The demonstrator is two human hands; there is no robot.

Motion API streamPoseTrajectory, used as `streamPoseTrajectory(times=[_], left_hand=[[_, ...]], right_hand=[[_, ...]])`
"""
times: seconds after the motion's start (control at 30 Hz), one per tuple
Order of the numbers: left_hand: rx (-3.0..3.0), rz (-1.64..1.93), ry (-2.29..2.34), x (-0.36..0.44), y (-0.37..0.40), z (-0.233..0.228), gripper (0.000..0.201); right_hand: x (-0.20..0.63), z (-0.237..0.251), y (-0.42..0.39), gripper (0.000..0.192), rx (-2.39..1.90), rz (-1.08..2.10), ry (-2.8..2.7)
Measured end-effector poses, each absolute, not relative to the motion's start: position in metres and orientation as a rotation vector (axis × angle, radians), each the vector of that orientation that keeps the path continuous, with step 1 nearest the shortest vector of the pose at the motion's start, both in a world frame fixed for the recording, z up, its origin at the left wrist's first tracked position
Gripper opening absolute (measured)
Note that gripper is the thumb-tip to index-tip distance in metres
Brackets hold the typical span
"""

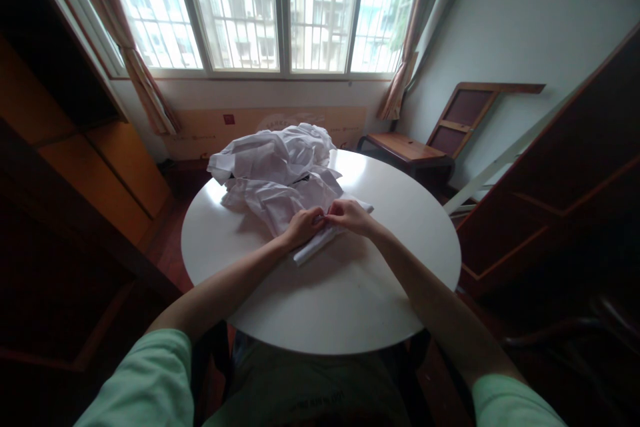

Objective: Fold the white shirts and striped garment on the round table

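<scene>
Folding step | left hand (pixel 301 227), right hand (pixel 350 215) together, pinching shirt (pixel 280 177) edge, bench (pixel 350 293) 12 o'clock | next: needs edge smoothed flat

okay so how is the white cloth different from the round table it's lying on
The white cloth is crumpled and heaped in folds, while the round table is flat and smooth. The cloth covers only the far left part of the table, which is much wider. The left hand and right hand both pinch the cloth's near edge, whereas only the forearms lie over the table. Both are white.
</scene>
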State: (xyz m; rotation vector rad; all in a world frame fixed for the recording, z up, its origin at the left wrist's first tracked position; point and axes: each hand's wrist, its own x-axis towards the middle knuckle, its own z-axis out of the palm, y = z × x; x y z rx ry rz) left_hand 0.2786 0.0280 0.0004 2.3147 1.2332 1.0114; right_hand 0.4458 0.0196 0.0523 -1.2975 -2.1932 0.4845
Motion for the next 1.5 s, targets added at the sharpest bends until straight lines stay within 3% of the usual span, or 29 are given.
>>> streamPoseTrajectory(times=[0.67, 0.9, 1.23, 1.5], left_hand=[[2.323, 1.083, 1.088, 0.279, 0.029, 0.002, 0.026], [2.226, 1.148, 1.07, 0.28, 0.024, 0.008, 0.019], [2.23, 1.201, 1.092, 0.281, 0.022, 0.01, 0.019], [2.244, 1.22, 1.019, 0.28, 0.019, 0.011, 0.023]], right_hand=[[0.45, 0.037, 0.037, 0.027, -1.165, 0.863, -1.96], [0.448, 0.043, 0.03, 0.032, -1.134, 0.901, -1.884], [0.445, 0.042, 0.032, 0.024, -1.167, 0.793, -1.773], [0.443, 0.055, 0.017, 0.025, -1.197, 0.393, -1.967]])
